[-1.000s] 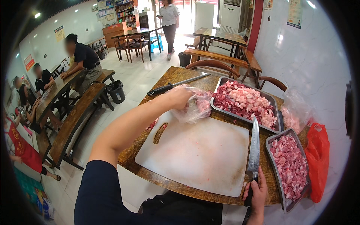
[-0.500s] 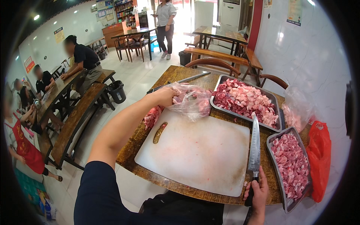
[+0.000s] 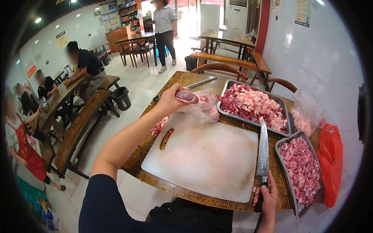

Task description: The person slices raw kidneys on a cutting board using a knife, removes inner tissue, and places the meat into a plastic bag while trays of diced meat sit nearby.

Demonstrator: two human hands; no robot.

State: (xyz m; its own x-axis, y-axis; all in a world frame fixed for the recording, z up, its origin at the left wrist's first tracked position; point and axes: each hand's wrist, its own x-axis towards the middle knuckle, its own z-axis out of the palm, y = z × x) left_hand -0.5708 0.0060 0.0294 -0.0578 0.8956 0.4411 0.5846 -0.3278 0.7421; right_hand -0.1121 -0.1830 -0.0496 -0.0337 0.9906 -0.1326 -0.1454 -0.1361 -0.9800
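Observation:
My left hand (image 3: 171, 99) is closed on a piece of raw meat (image 3: 187, 97), held up over a clear plastic bag (image 3: 205, 110) of meat at the far edge of the white cutting board (image 3: 202, 159). More meat (image 3: 159, 126) lies beside the board's far left corner, partly behind my forearm. My right hand (image 3: 268, 196) grips the black handle of a long kitchen knife (image 3: 263, 151); its blade points away from me along the board's right edge. Only a few small scraps and smears show on the board.
A metal tray of diced red and pale meat (image 3: 254, 103) stands behind the board. Another tray of diced meat (image 3: 300, 171) is at the right, beside a red plastic bag (image 3: 329, 165) and a clear bag (image 3: 308, 112). A sharpening rod (image 3: 201, 82) lies at the back. Several people are farther off.
My left hand has lifted a piece of meat up out of the clear bag. The right hand and knife stay in place. The person in the background has stepped nearer.

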